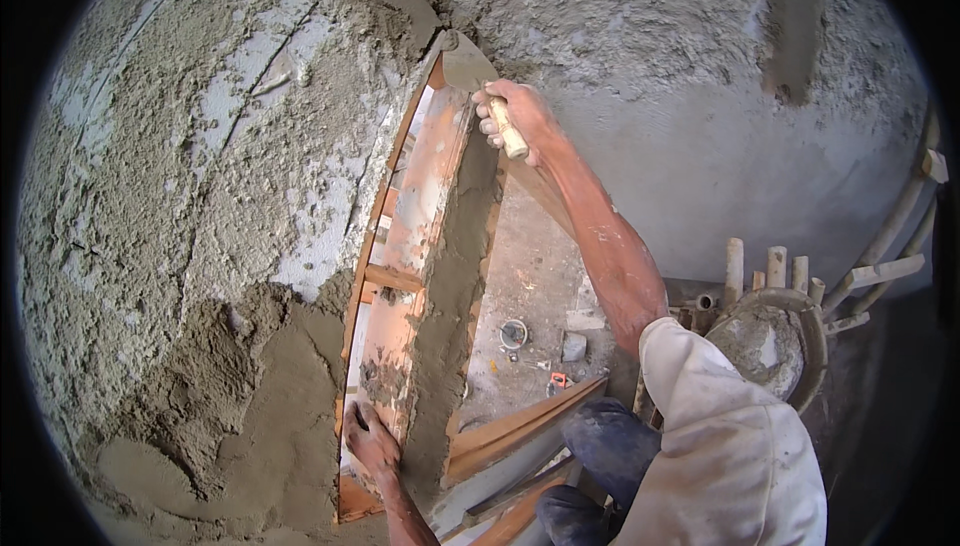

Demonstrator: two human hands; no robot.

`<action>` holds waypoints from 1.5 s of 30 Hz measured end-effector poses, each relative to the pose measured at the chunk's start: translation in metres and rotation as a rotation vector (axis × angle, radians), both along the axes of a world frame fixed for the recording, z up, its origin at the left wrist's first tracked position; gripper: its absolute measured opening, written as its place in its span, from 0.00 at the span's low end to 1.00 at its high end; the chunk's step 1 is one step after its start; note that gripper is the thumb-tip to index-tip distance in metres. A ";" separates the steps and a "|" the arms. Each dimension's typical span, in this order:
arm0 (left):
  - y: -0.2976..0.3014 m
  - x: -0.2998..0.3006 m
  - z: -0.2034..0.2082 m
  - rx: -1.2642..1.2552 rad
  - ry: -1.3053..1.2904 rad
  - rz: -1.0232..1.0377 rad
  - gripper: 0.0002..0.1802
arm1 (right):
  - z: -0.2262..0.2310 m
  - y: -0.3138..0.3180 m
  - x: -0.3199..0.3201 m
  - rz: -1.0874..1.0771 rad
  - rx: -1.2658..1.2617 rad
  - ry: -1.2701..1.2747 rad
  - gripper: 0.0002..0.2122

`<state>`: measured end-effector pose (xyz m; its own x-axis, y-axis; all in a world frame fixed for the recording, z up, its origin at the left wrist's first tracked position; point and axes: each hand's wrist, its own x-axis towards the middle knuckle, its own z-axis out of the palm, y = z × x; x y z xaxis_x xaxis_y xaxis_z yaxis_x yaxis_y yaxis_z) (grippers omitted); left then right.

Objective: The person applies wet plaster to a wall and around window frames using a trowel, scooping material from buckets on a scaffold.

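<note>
My right hand (517, 123) is closed round the pale wooden handle of a trowel (467, 63). Its grey blade lies against the upper tip of a wooden frame (393, 278), where the plastered wall meets the opening. Lower down, my left hand (373, 443) grips the frame near its left rail, with its fingertips partly hidden. Between the frame and the opening runs a strip of wet grey mortar (447, 286) along the ledge. Thick fresh mortar (270, 406) covers the lower part of the rough wall on the left.
A round tub of mortar (762, 348) stands at the right among upright wooden poles (735, 271). Far below lies the floor (525, 276) with a small bucket (513, 334) and a grey block (574, 347). Wooden planks (525, 426) cross near my knees.
</note>
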<state>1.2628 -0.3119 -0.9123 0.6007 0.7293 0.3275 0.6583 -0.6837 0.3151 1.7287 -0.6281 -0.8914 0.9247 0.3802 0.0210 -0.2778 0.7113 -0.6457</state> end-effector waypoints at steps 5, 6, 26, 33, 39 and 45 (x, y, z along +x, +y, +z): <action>0.003 0.001 -0.008 -0.018 -0.036 0.004 0.32 | -0.027 -0.008 -0.022 -0.408 -0.146 -0.077 0.13; 0.004 0.002 -0.009 0.000 -0.034 -0.005 0.32 | -0.039 0.004 -0.016 -0.804 -0.428 -0.126 0.17; 0.018 0.002 -0.020 -0.063 0.019 -0.024 0.36 | -0.148 -0.285 -0.289 -0.009 -1.384 -0.179 0.11; 0.063 -0.008 -0.025 -0.054 0.076 -0.065 0.38 | -0.097 -0.420 -0.392 0.419 -2.282 -0.349 0.16; 0.073 -0.003 -0.032 -0.007 0.095 -0.067 0.39 | -0.138 -0.458 -0.417 0.080 -2.681 -1.072 0.08; 0.066 -0.001 -0.033 -0.005 0.129 -0.062 0.40 | -0.258 -0.470 -0.386 0.062 -2.650 -1.456 0.09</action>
<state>1.2616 -0.2456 -0.9455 0.6818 0.6906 0.2413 0.6498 -0.7233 0.2338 1.3429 -1.0986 -1.1490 0.8137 0.5793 -0.0485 0.5066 -0.6657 0.5478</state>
